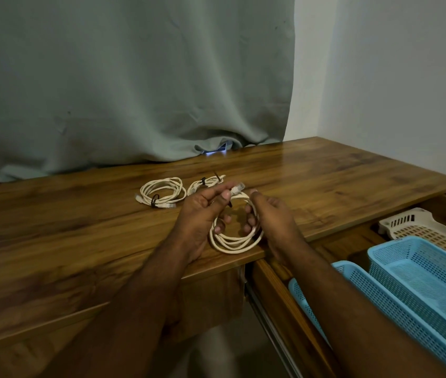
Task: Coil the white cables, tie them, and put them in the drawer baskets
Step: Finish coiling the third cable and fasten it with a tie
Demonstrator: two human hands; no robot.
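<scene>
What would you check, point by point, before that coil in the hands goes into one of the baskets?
1. Coil in hands wound into neat loops: ok.
2. Both hands hold it, left hand, right hand: ok.
3. Tie around this coil: cannot tell; something small and dark shows near the left thumb.
4. Drawer open: ok.
5. Blue basket has room: ok, nothing visible in it.
6. Two coils on the desk already tied with black ties: ok.

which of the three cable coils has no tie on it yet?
The coil in both hands; the two on the desk, left coil and middle coil, carry black ties.
</scene>
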